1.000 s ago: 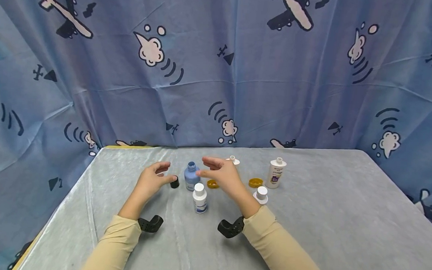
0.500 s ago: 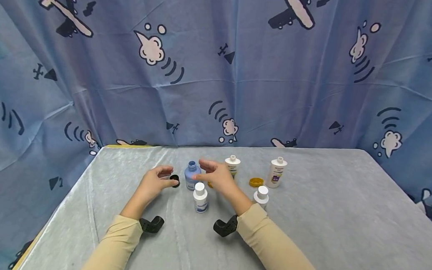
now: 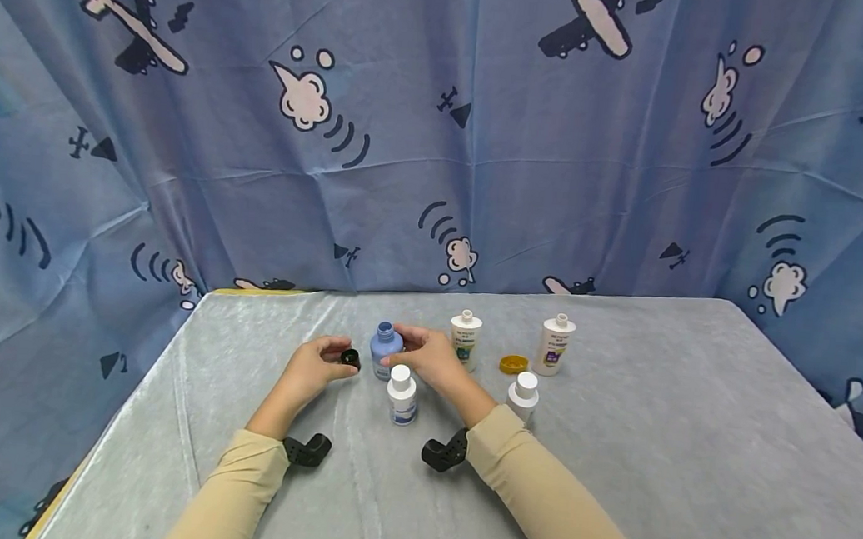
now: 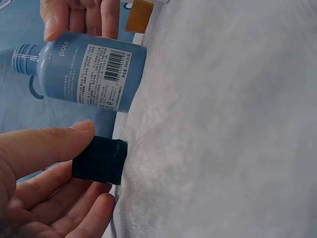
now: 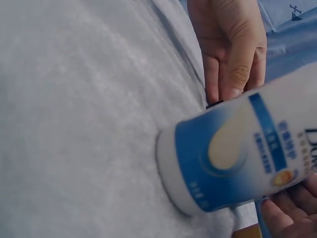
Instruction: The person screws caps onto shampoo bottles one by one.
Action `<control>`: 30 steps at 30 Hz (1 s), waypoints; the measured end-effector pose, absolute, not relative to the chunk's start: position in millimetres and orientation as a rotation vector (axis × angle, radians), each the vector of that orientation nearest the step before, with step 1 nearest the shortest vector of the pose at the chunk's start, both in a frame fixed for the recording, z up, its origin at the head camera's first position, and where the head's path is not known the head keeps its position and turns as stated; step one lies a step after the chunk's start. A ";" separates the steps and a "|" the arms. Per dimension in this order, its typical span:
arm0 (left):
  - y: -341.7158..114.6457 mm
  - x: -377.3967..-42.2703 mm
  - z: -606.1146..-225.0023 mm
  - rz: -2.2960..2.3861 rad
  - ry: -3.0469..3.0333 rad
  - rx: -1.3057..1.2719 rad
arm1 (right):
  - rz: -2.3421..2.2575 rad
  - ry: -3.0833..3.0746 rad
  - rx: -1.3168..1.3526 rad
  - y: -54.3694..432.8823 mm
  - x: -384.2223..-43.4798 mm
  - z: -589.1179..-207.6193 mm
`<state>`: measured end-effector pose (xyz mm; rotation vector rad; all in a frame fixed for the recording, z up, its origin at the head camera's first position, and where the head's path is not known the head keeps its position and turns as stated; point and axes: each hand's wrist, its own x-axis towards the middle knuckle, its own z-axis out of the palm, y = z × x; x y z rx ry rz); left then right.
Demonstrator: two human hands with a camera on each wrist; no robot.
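Note:
My left hand [image 3: 311, 372] pinches a black bottle cap [image 3: 351, 358] between thumb and fingers, low over the table. In the left wrist view, the thumb lies on the side of the cap [image 4: 100, 159] and the other fingers are curled beneath it. Just right of it stands an uncapped blue bottle [image 3: 383, 345], upright, its threaded neck bare. My right hand [image 3: 433, 357] grips this bottle from the right, thumb in front and fingers behind. Close in front stands a white bottle with a white cap [image 3: 401, 401]; its blue-and-white label [image 5: 223, 153] fills much of the right wrist view.
Two uncapped white bottles stand farther back, one beside my right hand [image 3: 466, 339] and one to the right [image 3: 555, 345]. An amber lid [image 3: 513, 365] lies between them. Another white-capped bottle [image 3: 523, 397] is near my right forearm. A patterned blue curtain [image 3: 441, 136] hangs behind the table.
My right hand has moved left and down to the blue bottle, uncovering the white bottle behind it. My left fingers have closed on the black cap, whose open end now shows.

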<state>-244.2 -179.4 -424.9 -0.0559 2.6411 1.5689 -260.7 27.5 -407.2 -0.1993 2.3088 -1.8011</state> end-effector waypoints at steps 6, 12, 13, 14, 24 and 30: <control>-179.6 -243.9 -425.0 1.567 2.650 -0.075 | -1.795 2.284 -0.169 25.9 -261.1 -409.5; -180.4 -244.1 -426.0 1.535 2.681 -0.076 | -1.783 2.272 -0.170 23.5 -262.3 -412.1; -180.6 -244.2 -426.3 1.530 2.683 -0.078 | -1.779 2.278 -0.166 23.3 -262.5 -412.4; -180.5 -244.1 -426.2 1.528 2.682 -0.085 | -1.779 2.280 -0.166 23.2 -262.6 -412.5; -180.0 -245.3 -427.1 1.540 2.694 -0.105 | -1.812 2.311 -0.137 28.5 -259.9 -403.8; -181.3 -243.4 -420.8 1.634 2.652 -0.137 | -1.891 2.332 -0.201 34.3 -252.2 -379.5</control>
